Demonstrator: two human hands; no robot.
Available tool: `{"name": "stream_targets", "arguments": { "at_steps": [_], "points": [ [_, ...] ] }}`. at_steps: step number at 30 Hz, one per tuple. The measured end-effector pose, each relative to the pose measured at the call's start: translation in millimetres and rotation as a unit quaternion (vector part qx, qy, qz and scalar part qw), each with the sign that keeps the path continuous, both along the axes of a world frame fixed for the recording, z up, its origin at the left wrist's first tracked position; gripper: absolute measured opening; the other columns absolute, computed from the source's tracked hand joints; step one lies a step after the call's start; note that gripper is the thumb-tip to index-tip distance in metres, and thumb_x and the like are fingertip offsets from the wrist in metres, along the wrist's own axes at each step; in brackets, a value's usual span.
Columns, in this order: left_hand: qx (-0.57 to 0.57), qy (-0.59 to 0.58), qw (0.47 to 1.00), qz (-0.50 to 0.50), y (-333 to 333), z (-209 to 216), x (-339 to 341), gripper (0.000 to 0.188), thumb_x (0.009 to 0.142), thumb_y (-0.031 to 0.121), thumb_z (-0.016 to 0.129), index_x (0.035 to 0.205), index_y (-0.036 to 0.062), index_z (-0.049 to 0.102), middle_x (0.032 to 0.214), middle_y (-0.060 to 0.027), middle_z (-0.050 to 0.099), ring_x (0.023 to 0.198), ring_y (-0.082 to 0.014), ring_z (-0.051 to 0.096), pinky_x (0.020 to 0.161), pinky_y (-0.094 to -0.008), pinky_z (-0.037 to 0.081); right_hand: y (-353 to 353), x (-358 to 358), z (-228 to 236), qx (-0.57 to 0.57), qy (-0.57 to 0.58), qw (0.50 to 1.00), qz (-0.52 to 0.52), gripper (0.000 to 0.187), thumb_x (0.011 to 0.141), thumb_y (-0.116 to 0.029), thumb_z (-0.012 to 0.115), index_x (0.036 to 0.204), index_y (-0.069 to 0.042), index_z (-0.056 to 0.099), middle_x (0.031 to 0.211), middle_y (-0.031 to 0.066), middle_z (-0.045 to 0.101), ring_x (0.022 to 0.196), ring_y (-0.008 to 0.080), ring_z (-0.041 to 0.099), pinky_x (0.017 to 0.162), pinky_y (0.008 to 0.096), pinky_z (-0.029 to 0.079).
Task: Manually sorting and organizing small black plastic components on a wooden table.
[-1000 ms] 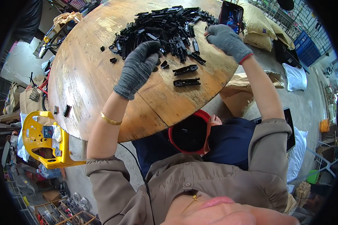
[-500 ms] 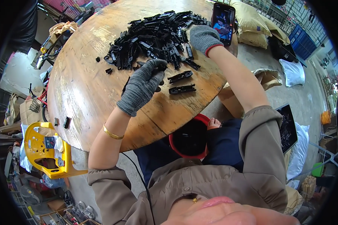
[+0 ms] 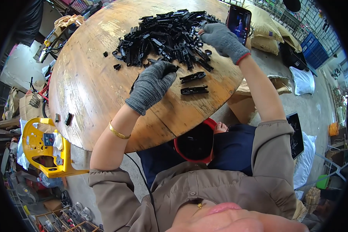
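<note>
Left hand: fingers curled, grip cannot be told
Right hand: fingers bunched, grip likewise unclear
Pile: newly approached by right hand, likely reachable

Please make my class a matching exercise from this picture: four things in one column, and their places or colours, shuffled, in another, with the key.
Column one
1. Left hand
2. Right hand
3. Chair
4. Round tub

Column two
A. Red, by the table's near edge
B. At the near side of the black parts heap
C. Yellow, left of the table
D. Close beside the phone

Pairs: 1-B, 2-D, 3-C, 4-A
</note>
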State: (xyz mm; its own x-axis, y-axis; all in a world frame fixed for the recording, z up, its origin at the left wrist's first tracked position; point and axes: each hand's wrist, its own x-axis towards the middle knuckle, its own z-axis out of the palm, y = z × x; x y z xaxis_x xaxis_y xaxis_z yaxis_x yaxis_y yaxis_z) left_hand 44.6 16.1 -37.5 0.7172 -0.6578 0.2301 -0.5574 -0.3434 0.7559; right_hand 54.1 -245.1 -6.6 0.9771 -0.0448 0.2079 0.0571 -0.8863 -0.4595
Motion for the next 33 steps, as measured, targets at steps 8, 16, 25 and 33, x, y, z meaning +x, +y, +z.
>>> {"name": "stream_targets", "arguments": {
  "at_steps": [8, 16, 25, 33],
  "points": [
    [-0.091, 0.095, 0.991, 0.013, -3, 5, -9, 0.025, 0.077, 0.01, 0.062, 0.097, -0.0005, 0.054, 0.085, -0.0121, 0.06, 0.08, -0.0193, 0.059, 0.074, -0.0283, 0.047, -4, -13, -13, -0.113, 0.033, 0.993, -0.032, 0.027, 0.076, -0.023, 0.055, 0.095, -0.006, 0.062, 0.087, 0.0164, 0.062, 0.085, 0.0287, 0.059, 0.079, 0.0355, 0.046],
    [0.126, -0.101, 0.984, -0.07, 8, 26, -14, 0.017, 0.073, 0.01, 0.063, 0.088, 0.0024, 0.06, 0.081, -0.0149, 0.06, 0.08, -0.0279, 0.059, 0.073, -0.0342, 0.047, -6, -37, -30, -0.136, -0.049, 0.989, 0.027, 0.019, 0.075, -0.019, 0.055, 0.087, -0.006, 0.062, 0.083, 0.0152, 0.061, 0.079, 0.0297, 0.059, 0.072, 0.0365, 0.046],
    [0.019, 0.013, 1.0, -0.013, -1, 27, -22, 0.021, 0.084, 0.019, 0.057, 0.096, 0.0024, 0.06, 0.076, -0.0117, 0.062, 0.057, -0.0221, 0.057, 0.055, -0.0295, 0.046, 15, -66, -18, 0.5, 0.032, 0.864, 0.053, 0.019, 0.08, -0.015, 0.058, 0.09, 0.001, 0.062, 0.076, 0.0089, 0.061, 0.069, 0.0163, 0.06, 0.06, 0.0256, 0.047],
    [-0.081, 0.231, 0.969, -0.03, -7, 31, -30, 0.024, 0.088, 0.022, 0.053, 0.102, 0.0035, 0.06, 0.064, 0.0023, 0.053, 0.05, -0.0025, 0.043, 0.044, -0.0168, 0.036, 50, -89, -3, 0.614, 0.129, 0.777, 0.045, 0.024, 0.078, -0.015, 0.06, 0.094, 0.003, 0.058, 0.078, 0.0121, 0.061, 0.069, 0.0176, 0.06, 0.064, 0.0276, 0.05]
  ]
}}
